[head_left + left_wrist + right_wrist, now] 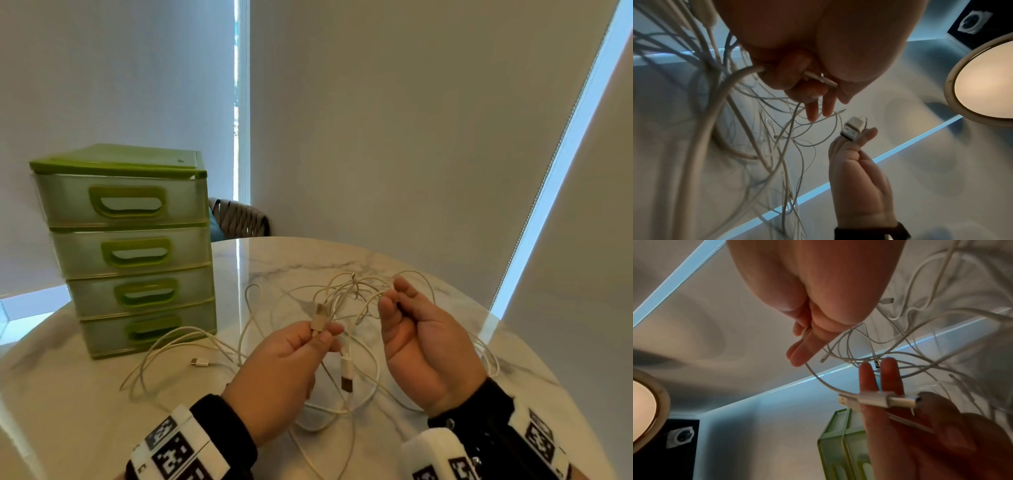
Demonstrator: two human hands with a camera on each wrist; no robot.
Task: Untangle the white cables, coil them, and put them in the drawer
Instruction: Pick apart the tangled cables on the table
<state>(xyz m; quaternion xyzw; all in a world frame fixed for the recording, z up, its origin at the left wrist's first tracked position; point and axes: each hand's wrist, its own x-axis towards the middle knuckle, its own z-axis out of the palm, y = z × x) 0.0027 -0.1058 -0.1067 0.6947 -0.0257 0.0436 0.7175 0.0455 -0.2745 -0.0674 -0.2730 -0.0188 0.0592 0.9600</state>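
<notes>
Left hand (287, 363) pinching a plug amid white cables (346, 298), thin, looped, knotted.

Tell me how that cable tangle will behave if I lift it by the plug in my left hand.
Likely floppy: the cables sag in loose loops between both hands. Probably light, since the left hand holds the plug up by a pinch. Crossed strands may drag the whole tangle along.

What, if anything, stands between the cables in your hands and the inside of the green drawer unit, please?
All four drawers of the drawer unit are closed, so a front panel blocks entry. The cables are also knotted between the left hand and right hand. The table between shows nothing else.
</notes>
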